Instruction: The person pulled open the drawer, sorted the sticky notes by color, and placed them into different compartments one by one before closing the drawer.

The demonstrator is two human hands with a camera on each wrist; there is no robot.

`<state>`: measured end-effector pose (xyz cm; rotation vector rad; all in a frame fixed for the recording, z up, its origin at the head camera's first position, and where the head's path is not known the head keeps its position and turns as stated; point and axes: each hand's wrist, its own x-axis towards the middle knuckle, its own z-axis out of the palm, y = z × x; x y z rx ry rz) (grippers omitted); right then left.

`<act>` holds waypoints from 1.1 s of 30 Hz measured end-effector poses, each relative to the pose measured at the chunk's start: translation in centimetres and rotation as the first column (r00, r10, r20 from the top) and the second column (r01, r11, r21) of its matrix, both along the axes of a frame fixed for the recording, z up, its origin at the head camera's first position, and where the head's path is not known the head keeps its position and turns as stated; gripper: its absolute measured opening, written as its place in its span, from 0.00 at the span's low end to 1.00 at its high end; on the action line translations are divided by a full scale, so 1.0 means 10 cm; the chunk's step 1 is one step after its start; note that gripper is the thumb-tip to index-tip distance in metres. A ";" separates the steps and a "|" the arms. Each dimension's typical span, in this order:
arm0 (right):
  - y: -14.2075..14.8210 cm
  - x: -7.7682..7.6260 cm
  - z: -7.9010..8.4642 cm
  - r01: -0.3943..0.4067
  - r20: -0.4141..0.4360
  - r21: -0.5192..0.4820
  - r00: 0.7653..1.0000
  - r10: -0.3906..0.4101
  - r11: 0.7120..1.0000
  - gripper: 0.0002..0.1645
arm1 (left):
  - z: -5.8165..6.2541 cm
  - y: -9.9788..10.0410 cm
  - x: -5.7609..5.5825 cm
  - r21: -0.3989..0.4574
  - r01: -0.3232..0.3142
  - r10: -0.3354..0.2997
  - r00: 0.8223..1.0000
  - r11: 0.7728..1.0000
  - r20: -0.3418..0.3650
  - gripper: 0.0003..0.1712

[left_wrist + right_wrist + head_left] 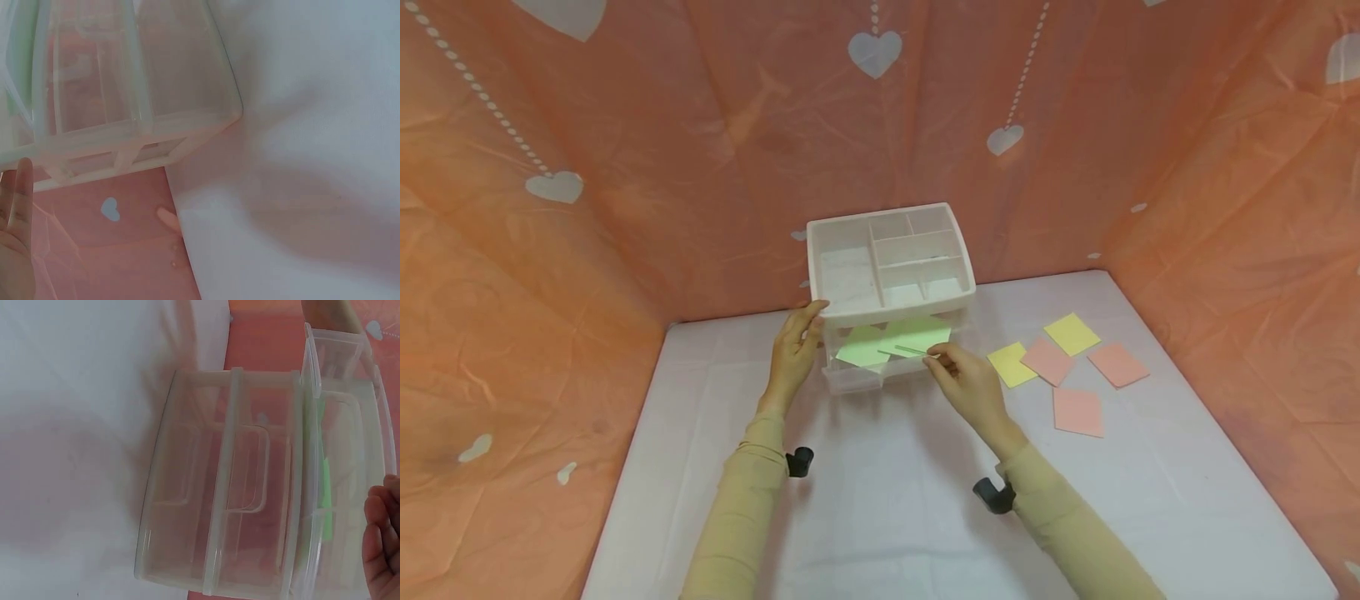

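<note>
While the left hand (793, 346) rests straight fingers at the front left corner of the white organizer (891, 311), the right hand (970, 383) sits at the front of its pulled-out top drawer (853, 381), thumb and fingers close together. Right grip is narrow; can't tell if it pinches the rim, a thin green edge there, or nothing. Key relation: green sheets (913, 335) lie in that drawer, left of and just behind the right fingertips; the right hand is the nearer one to the right-hand sheet. Drawer's long axis runs left to right; sheets look squarish, no clear long axis. Counts: one organizer, three drawers, two green sheets visible; on the desk (865, 517), right side, two yellow notes (1071, 333) and three pink notes (1078, 411), one pink overlapping a yellow.
</note>
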<state>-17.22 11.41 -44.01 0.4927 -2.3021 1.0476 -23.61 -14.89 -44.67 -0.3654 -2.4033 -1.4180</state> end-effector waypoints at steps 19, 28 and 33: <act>-0.15 -0.20 -0.05 -0.020 0.258 -0.238 0.963 0.083 0.971 0.23 | -0.01 0.00 0.01 -0.039 -0.020 0.017 0.998 0.999 -0.059 0.20; -0.20 -0.23 -0.08 -0.097 0.262 -0.251 0.951 0.164 0.963 0.28 | -0.01 -0.01 0.00 -0.031 0.003 -0.004 0.999 1.000 -0.034 0.23; -0.23 -0.24 -0.09 -0.095 0.276 -0.229 0.948 0.158 0.969 0.28 | 0.00 0.00 0.00 -0.028 0.005 -0.006 0.999 1.000 -0.037 0.25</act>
